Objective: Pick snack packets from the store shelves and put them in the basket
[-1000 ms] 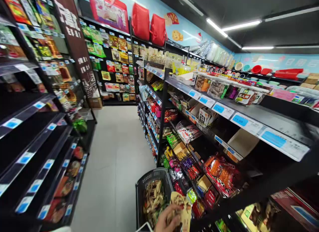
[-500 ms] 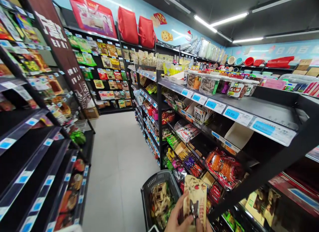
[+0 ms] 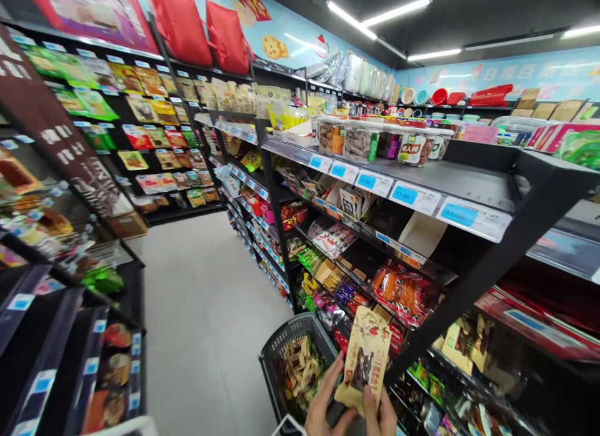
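Observation:
A tan snack packet (image 3: 368, 348) with a clear window showing dark contents is held upright at the bottom centre-right. My left hand (image 3: 324, 401) grips its left side, while my right hand (image 3: 379, 414) has fingers on its lower front. Just left of it stands a dark grey plastic basket (image 3: 293, 328) with slotted walls. Inside the basket lie several tan packets (image 3: 300, 361) with dark windows, much like the held one. My left hand overlaps the basket's near right part and hides it.
Right of the hands is a slanting black shelf post (image 3: 473, 267). Behind it, shelves hold red snack packs (image 3: 405, 292) and clear tubs (image 3: 360, 142). A grey floor aisle (image 3: 201, 298) runs between these shelves and the left rack (image 3: 60, 361). A white curved edge (image 3: 135, 426) shows at the bottom left.
The view has swung rightward and down a little, so the shelves sit further left. The packet has come up slightly and tilted, and more of my right hand's fingers shows on it.

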`<state>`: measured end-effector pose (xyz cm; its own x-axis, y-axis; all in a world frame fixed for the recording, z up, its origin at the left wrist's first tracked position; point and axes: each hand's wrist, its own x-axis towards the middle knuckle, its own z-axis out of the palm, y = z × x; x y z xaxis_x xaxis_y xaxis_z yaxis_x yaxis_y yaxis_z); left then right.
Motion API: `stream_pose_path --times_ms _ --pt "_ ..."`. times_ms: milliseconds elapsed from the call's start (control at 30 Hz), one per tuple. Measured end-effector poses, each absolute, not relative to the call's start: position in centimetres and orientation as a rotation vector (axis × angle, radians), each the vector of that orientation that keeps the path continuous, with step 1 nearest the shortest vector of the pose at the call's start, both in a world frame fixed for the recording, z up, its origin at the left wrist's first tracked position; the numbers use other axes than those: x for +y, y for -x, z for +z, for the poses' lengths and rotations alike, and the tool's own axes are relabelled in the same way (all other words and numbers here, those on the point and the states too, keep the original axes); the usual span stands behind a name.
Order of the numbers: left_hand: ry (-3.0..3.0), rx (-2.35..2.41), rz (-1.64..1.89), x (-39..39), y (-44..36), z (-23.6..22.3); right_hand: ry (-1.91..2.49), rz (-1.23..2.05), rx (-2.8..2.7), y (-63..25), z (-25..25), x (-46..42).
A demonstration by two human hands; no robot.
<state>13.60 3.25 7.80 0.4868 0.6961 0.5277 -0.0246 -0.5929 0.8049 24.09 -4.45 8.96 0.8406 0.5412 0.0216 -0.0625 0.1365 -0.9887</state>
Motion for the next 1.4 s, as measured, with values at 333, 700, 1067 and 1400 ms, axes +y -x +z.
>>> stream_pose_path --times_ms 333,700,1067,1400 --pt "-1.799 0.660 0.953 2.6 -12.8 7.5 1.386 0.613 -0.484 -23.5 11.7 -5.8" --pt "-1.147 0.700 0.849 2.4 -12.6 10.7 1.413 0.647 -0.272 -23.9 9.4 -5.7" --pt "-1.278 0.618 0.283 0.7 -12.3 11.9 1.335 0.616 -0.137 -23.4 10.2 -5.2" --pt "-1.091 0.585 0.276 0.7 -12.4 11.4 1.180 0.841 0.047 -22.6 10.7 -5.1"
